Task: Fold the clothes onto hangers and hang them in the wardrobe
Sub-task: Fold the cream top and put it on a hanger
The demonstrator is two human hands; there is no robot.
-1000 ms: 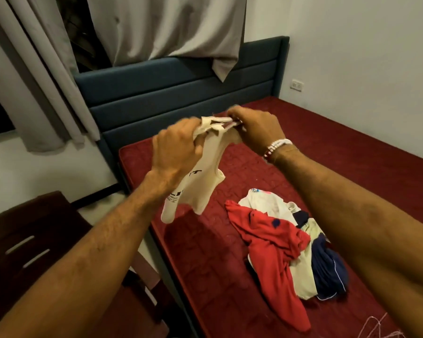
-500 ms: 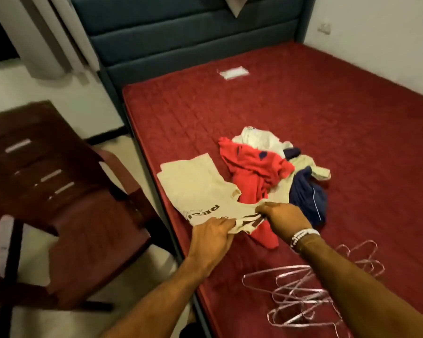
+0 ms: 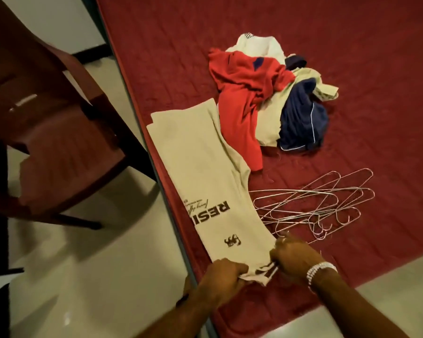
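A: Item one, cream shirt (image 3: 205, 172). Where did we log it?
B: Flat on the bed (image 3: 352, 45), folded lengthways along the near edge, print up. A second before, we had held it in the air over the mattress; since then we had laid it down and drawn it straight.
A: Hands?
B: Left hand (image 3: 220, 274) and right hand (image 3: 296, 257) were both at the neck end, fingers curled, pinching the collar fabric.
A: Item two, wire hangers (image 3: 327, 198)?
B: A loose heap just beside the shirt, none in hand.
A: Item three?
B: Pile of clothes (image 3: 266, 93), farther up the bed, unsorted.
A: Standing?
B: We judged the shirt ready for a hanger. Nothing hung yet, and no wardrobe in view.
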